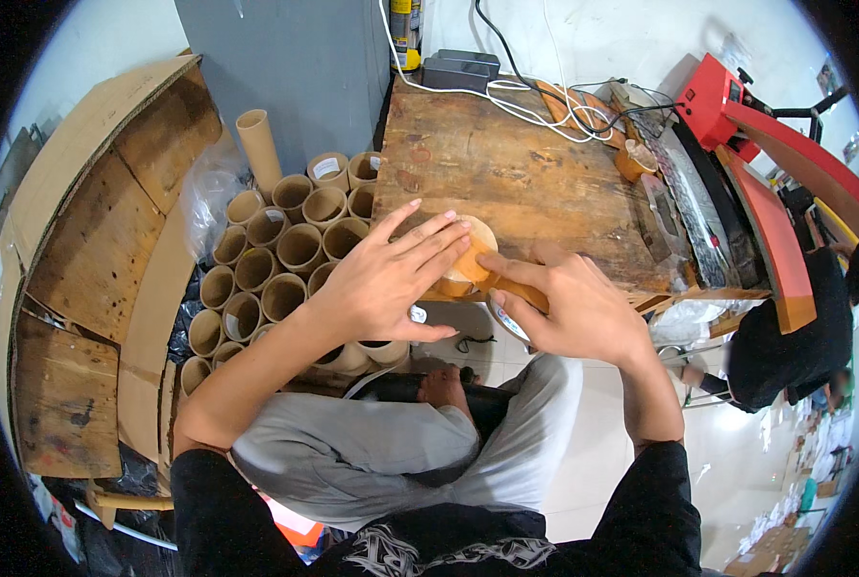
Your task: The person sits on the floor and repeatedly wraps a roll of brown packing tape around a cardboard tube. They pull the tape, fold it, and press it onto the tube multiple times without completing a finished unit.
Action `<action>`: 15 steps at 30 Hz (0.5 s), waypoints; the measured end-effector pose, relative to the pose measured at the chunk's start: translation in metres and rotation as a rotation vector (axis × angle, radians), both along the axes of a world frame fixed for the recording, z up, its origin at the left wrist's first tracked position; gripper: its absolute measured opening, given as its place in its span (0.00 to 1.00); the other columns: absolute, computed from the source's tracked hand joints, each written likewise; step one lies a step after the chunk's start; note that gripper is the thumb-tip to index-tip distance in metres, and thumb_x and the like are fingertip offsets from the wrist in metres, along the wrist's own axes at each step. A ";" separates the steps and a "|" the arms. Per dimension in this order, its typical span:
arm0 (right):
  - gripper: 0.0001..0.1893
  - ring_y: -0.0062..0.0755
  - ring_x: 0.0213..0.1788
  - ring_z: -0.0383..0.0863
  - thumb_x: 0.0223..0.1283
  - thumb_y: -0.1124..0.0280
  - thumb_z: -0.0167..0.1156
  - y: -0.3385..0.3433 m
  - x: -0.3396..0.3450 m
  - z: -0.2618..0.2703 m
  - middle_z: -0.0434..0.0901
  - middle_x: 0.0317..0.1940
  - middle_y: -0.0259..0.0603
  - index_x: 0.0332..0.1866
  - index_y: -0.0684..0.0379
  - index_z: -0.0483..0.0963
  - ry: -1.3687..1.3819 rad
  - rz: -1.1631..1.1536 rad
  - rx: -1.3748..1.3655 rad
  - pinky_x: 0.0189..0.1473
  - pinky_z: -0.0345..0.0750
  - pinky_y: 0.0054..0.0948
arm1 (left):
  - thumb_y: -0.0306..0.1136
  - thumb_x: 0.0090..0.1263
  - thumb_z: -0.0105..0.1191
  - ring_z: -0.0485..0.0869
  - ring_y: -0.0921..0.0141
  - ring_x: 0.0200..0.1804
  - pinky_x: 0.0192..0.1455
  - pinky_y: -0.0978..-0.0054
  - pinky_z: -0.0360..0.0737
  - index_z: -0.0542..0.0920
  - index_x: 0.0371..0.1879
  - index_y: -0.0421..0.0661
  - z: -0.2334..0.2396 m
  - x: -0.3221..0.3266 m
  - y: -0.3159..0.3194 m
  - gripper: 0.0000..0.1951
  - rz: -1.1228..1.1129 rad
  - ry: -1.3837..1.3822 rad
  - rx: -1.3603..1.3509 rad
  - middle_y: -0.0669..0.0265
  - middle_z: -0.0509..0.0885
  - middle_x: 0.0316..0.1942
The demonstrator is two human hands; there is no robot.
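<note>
At the front edge of a worn wooden workbench (465,162) lies a pale round piece (481,229) with brown tape around its side. A strip of brown adhesive tape (475,261) crosses its top. My left hand (393,278) rests palm down over the left part of the piece, fingers spread and fingertips on its top. In my right hand (581,306) is a roll of brown tape (510,321), partly hidden by the fingers and hanging past the bench edge. The right index fingertip presses on the tape strip at the piece's right side.
Several open cardboard tubes (301,247) stand upright left of the bench, beside a large cardboard box (141,137). Cables (523,108) and a black power adapter (462,70) lie at the back. Another tape roll (636,162) and a red machine (710,101) are at right.
</note>
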State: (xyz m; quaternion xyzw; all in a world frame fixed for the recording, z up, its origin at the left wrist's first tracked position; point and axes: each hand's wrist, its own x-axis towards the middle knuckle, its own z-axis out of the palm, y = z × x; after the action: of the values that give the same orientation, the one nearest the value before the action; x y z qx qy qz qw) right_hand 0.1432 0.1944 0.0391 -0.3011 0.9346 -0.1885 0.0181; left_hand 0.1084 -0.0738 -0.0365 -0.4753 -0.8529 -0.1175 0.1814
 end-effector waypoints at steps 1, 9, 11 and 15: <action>0.23 0.64 0.39 0.86 0.70 0.60 0.67 0.001 0.001 -0.001 0.83 0.38 0.62 0.67 0.55 0.85 0.004 -0.004 -0.011 0.44 0.81 0.51 | 0.66 0.67 0.67 0.65 0.55 0.85 0.88 0.43 0.55 0.71 0.77 0.33 0.001 0.001 0.001 0.52 0.002 0.014 0.002 0.53 0.69 0.83; 0.22 0.65 0.38 0.86 0.70 0.61 0.68 0.003 0.002 -0.010 0.84 0.37 0.63 0.65 0.57 0.85 -0.014 -0.043 -0.064 0.44 0.81 0.51 | 0.64 0.58 0.75 0.63 0.51 0.86 0.88 0.43 0.54 0.68 0.79 0.35 0.005 -0.001 0.005 0.57 0.015 -0.094 0.104 0.47 0.66 0.83; 0.22 0.67 0.39 0.87 0.70 0.61 0.67 0.004 0.003 -0.011 0.84 0.39 0.64 0.66 0.58 0.85 -0.025 -0.052 -0.067 0.45 0.82 0.53 | 0.63 0.55 0.79 0.64 0.49 0.85 0.87 0.43 0.55 0.65 0.80 0.35 0.001 -0.004 0.002 0.60 0.040 -0.184 0.231 0.45 0.66 0.83; 0.23 0.70 0.42 0.87 0.71 0.60 0.66 0.005 0.006 -0.017 0.85 0.43 0.65 0.67 0.58 0.84 -0.026 -0.069 -0.152 0.48 0.83 0.57 | 0.60 0.52 0.83 0.67 0.47 0.82 0.85 0.46 0.60 0.58 0.82 0.36 -0.027 -0.002 0.006 0.65 0.144 -0.408 0.421 0.41 0.68 0.80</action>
State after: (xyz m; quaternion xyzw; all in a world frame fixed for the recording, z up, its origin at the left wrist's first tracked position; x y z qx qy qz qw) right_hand 0.1492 0.1995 0.0219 -0.2669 0.9270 -0.2633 0.0009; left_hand 0.1060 -0.0680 -0.0631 -0.3323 -0.8600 -0.3718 0.1087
